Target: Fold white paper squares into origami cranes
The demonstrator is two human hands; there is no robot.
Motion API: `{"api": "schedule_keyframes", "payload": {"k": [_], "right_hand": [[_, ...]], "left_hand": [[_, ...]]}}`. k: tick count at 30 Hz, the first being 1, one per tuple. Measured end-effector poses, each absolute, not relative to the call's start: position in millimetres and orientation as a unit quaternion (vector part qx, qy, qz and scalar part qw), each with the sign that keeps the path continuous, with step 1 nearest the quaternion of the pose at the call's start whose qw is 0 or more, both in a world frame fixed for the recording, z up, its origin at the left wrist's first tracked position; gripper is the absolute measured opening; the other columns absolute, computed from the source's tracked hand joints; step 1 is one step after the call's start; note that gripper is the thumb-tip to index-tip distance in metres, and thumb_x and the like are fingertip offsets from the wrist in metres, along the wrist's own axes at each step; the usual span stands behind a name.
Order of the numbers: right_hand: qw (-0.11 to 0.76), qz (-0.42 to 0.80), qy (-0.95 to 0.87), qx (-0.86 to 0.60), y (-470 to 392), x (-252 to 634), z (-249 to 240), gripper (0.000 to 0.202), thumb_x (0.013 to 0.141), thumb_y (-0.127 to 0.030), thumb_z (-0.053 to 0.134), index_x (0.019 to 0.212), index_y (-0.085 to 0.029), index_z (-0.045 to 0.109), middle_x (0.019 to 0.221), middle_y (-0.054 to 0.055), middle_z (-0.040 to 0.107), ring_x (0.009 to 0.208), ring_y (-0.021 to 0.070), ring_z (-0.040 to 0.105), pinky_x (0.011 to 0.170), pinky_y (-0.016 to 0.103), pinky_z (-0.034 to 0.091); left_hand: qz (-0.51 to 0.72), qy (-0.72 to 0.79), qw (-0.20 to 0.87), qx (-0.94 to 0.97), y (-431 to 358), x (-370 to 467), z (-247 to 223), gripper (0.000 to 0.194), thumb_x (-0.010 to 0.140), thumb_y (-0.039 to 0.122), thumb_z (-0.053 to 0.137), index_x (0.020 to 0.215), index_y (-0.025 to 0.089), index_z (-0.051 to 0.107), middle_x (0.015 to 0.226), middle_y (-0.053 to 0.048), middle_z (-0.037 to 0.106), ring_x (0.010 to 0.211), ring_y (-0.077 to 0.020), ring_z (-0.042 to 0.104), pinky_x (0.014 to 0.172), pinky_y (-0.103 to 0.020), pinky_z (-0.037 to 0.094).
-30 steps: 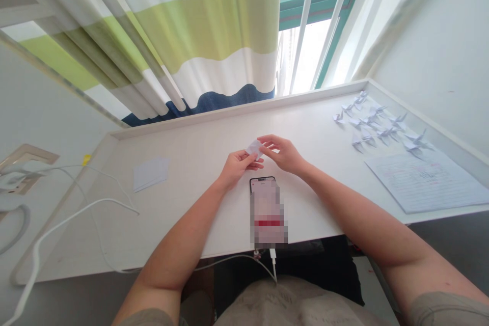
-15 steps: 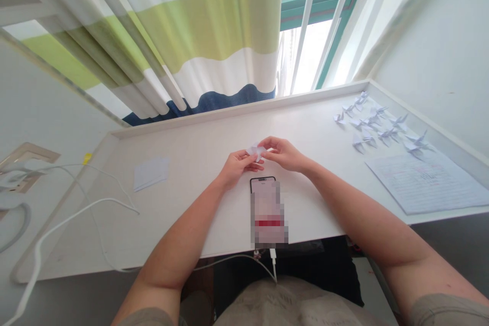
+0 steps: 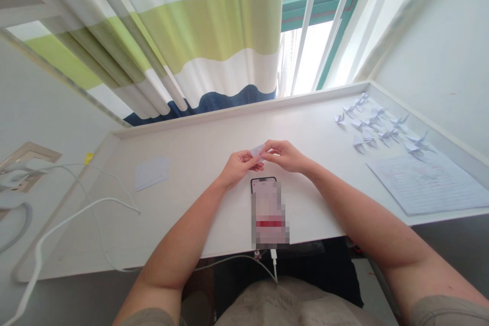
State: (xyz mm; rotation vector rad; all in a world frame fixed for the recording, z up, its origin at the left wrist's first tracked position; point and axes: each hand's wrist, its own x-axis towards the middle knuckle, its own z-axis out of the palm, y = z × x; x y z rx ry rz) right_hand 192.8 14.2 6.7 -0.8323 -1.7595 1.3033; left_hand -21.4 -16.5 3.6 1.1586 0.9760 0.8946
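A small piece of white folded paper (image 3: pixel 257 151) is held between my two hands above the middle of the white desk (image 3: pixel 198 147). My left hand (image 3: pixel 240 165) pinches it from the left, thumb on top and fingers beneath. From the right, the thumb and fingers of my right hand (image 3: pixel 283 156) close on its other edge. The fingers cover part of the paper, so its exact folded shape is hard to make out. Just below my hands lies a phone (image 3: pixel 263 181) with a blurred screen, and a white charging plug (image 3: pixel 273 254) runs into its lower end.
Several folded paper cranes (image 3: pixel 389 135) stand at the back right. In front of them lies a written sheet (image 3: pixel 428 183). A few blank paper squares (image 3: pixel 152 173) rest on the left. White cables (image 3: pixel 114 200) cross the desk's left side. A raised rim (image 3: pixel 244 108) borders the back.
The paper between my fingers has changed its angle and now shows a flatter, pointed face. My right hand has shifted slightly downward. The other things stay where they were.
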Motion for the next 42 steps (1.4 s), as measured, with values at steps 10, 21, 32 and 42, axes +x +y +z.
{"api": "schedule_keyframes", "payload": {"k": [10,21,32,42], "right_hand": [[0.441,0.525,-0.622,-0.377,11.6,185.1,5.7,0.039,0.075,-0.055,0.091,0.079,-0.020,0.073,0.084,0.005,0.079,0.080,0.0212,0.071,0.082,0.041,0.058],[0.473,0.544,-0.581,-0.377,11.1,180.2,4.7,0.040,0.070,-0.047,0.095,0.086,-0.021,0.069,0.083,0.003,0.078,0.073,0.0179,0.069,0.072,0.036,0.056],[0.457,0.554,-0.594,-0.363,9.7,180.8,4.2,0.038,0.072,-0.042,0.093,0.089,-0.022,0.066,0.086,0.003,0.079,0.075,0.0182,0.072,0.071,0.035,0.058],[0.437,0.514,-0.626,-0.390,11.6,182.1,3.3,0.027,0.081,-0.046,0.081,0.085,-0.020,0.076,0.089,0.006,0.080,0.083,0.0215,0.073,0.083,0.040,0.058]], "left_hand": [[0.439,0.438,0.583,0.524,-20.1,-12.4,2.7,0.055,0.076,0.063,0.091,0.096,0.014,0.076,0.088,-0.011,0.083,0.080,-0.0217,0.079,0.084,-0.038,0.062],[0.435,0.434,0.601,0.511,-22.8,-12.5,7.6,0.050,0.076,0.056,0.093,0.094,0.012,0.076,0.095,-0.014,0.084,0.079,-0.0214,0.079,0.083,-0.038,0.062],[0.429,0.450,0.611,0.490,-22.7,-11.5,10.7,0.043,0.071,0.046,0.096,0.092,0.013,0.078,0.086,-0.011,0.083,0.075,-0.0206,0.078,0.081,-0.038,0.062],[0.431,0.461,0.610,0.480,-21.0,-13.3,7.3,0.041,0.074,0.045,0.094,0.094,0.012,0.078,0.087,-0.012,0.083,0.076,-0.0213,0.079,0.081,-0.037,0.061]]}}
